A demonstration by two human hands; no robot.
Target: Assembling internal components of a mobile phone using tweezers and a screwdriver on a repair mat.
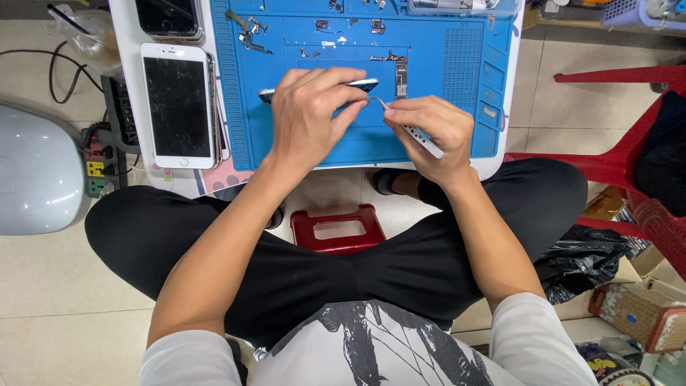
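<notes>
Left hand (307, 114) grips opened phone (357, 86) on blue mat (443, 93); right hand (429, 132) grasps tweezers (407, 125). Circuit board (400, 75) already out, parts loose; reassembly remains.

L hand (309, 114) on phone (361, 85); R hand (431, 132) w/ tweezers (400, 123) (blue mat (286, 143)).

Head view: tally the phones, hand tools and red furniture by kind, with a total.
Phones: 3 – white cracked phone, dark phone above it, phone body under the left hand
Tweezers: 1 – tweezers in the right hand
Red stool: 1 – red stool
Red chair: 1 – red chair
Total: 6
</notes>
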